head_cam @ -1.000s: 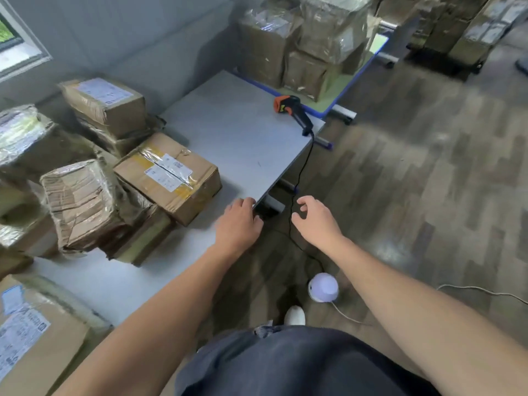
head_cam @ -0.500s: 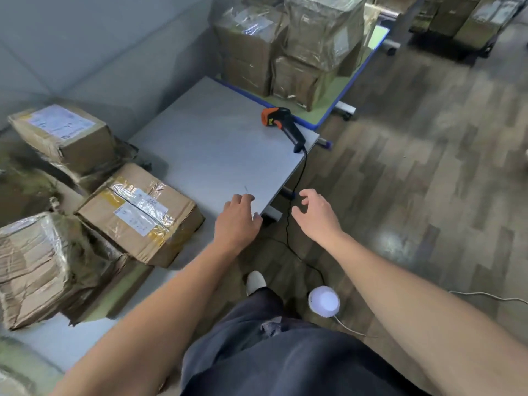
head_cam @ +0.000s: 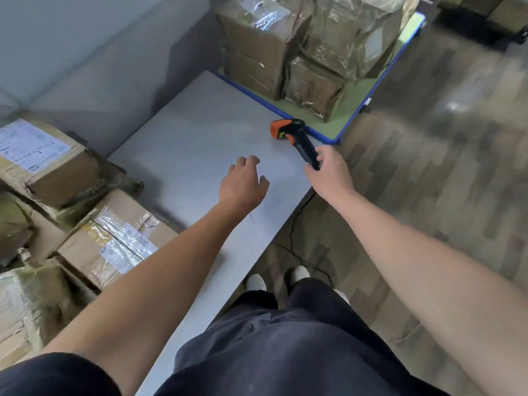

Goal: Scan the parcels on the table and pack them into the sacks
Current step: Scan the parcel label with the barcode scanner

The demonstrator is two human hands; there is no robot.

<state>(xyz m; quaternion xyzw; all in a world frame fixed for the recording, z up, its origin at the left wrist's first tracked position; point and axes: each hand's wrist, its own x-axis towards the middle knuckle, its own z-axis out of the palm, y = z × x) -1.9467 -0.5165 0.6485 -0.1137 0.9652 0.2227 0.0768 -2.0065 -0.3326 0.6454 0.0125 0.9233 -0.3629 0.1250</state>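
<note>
Grey table stands before me, with parcels piled at its left end. My right hand grips the scanner by its handle; my left hand hovers loose and empty. Next, I think, I must lift the scanner and aim it at a label.

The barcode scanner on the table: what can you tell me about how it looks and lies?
The barcode scanner is pistol-shaped, seemingly plastic: orange head, black handle. It lies on its side on the grey table near its far right corner, head pointing left. The right hand pinches the handle's lower end between thumb and fingers. A thin black cable hangs below the table edge there.
</note>
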